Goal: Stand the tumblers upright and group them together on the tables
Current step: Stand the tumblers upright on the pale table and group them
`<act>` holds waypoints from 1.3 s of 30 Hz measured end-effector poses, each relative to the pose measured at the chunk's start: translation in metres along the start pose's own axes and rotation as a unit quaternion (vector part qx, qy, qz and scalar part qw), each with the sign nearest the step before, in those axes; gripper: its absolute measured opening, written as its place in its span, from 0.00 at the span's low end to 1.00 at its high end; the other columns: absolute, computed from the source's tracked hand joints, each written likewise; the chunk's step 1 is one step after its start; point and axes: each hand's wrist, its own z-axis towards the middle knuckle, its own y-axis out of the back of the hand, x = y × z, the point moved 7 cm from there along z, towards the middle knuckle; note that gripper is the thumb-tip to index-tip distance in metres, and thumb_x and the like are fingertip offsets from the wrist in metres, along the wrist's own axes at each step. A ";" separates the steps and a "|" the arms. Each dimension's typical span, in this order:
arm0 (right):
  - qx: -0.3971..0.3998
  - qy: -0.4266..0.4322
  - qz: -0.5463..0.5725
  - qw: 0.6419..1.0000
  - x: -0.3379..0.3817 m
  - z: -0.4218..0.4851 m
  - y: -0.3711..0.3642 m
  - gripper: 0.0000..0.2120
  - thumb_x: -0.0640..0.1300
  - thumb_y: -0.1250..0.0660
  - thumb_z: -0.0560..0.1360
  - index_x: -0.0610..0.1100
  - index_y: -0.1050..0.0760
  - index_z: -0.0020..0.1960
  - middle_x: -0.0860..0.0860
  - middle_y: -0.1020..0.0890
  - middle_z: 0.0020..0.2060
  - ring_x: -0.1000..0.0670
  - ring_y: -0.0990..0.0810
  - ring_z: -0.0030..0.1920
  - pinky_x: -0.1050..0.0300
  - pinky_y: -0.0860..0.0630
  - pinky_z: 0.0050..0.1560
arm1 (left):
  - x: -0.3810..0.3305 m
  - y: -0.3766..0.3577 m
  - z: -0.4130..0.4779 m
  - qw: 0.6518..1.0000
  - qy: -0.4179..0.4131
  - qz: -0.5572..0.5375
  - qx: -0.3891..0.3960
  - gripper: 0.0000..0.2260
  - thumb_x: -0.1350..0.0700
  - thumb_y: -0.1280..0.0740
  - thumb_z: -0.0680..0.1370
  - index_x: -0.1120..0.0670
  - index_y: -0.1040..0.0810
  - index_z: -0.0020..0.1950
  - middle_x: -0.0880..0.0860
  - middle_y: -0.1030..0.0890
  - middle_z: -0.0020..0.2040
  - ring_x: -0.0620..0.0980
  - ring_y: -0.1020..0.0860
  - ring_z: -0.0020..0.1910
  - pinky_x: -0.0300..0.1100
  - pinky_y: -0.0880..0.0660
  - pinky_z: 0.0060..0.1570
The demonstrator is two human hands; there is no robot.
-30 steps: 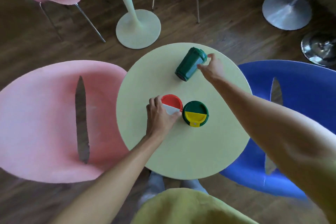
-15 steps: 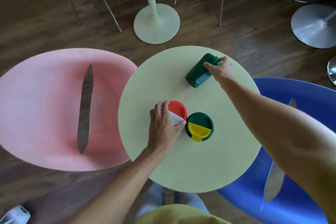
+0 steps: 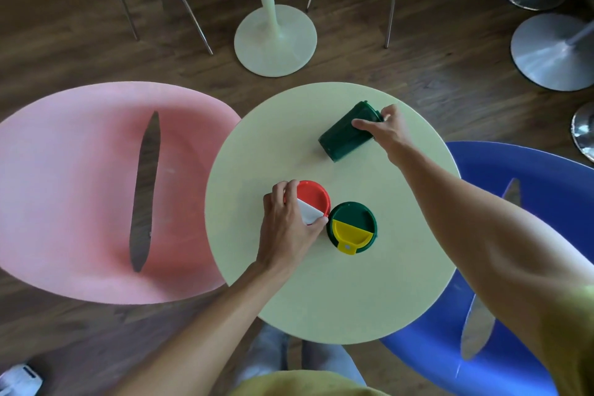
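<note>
A round pale-green table (image 3: pixel 337 292) carries three tumblers. A dark green tumbler (image 3: pixel 342 138) lies on its side near the far edge, and my right hand (image 3: pixel 385 132) grips its lid end, thumb over the body. Two tumblers stand upright and touch each other mid-table: one with a red and white lid (image 3: pixel 313 199) and one with a green and yellow lid (image 3: pixel 352 227). My left hand (image 3: pixel 286 228) curls round the red-lidded tumbler from the left.
A pink chair (image 3: pixel 74 190) stands left of the table and a blue chair (image 3: pixel 530 235) right of it. Beyond are a second table's pedestal base (image 3: pixel 274 40), more chair legs and metal stool bases (image 3: pixel 553 51) on a dark wood floor.
My right hand has closed further over the lying green tumbler's lid end. My left hand stays on the red-lidded tumbler. The camera has shifted, so everything sits lower in view.
</note>
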 end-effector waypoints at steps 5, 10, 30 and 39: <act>0.026 0.050 -0.010 0.998 0.006 -0.009 -0.004 0.27 0.52 0.21 0.64 0.46 0.35 0.51 0.51 0.27 0.41 0.52 0.30 0.40 0.56 0.34 0.38 | -0.001 0.001 0.000 1.000 0.000 0.000 -0.002 0.34 0.45 0.24 0.68 0.54 0.32 0.69 0.52 0.29 0.64 0.53 0.31 0.59 0.44 0.26 0.54; 0.040 0.090 -0.042 0.994 0.016 -0.015 -0.007 0.24 0.50 0.21 0.64 0.45 0.34 0.47 0.45 0.26 0.46 0.49 0.29 0.43 0.54 0.32 0.39 | -0.002 0.002 0.000 1.000 -0.003 -0.002 0.003 0.34 0.45 0.25 0.68 0.54 0.33 0.70 0.51 0.30 0.64 0.52 0.31 0.59 0.44 0.26 0.54; 0.087 0.344 -0.268 0.896 0.020 -0.109 -0.016 0.24 0.40 0.22 0.64 0.44 0.35 0.49 0.44 0.37 0.74 0.37 0.35 0.68 0.47 0.30 0.63 | -0.003 0.000 -0.001 1.000 -0.003 0.001 0.002 0.34 0.46 0.24 0.68 0.57 0.31 0.69 0.55 0.29 0.63 0.56 0.31 0.59 0.48 0.27 0.56; 0.101 0.269 -0.188 0.939 0.012 -0.119 -0.009 0.32 0.51 0.29 0.75 0.49 0.39 0.73 0.46 0.34 0.74 0.43 0.34 0.72 0.53 0.35 0.66 | -0.013 0.001 -0.007 0.997 -0.068 0.034 -0.006 0.30 0.51 0.24 0.69 0.57 0.29 0.68 0.56 0.28 0.64 0.56 0.30 0.61 0.48 0.26 0.58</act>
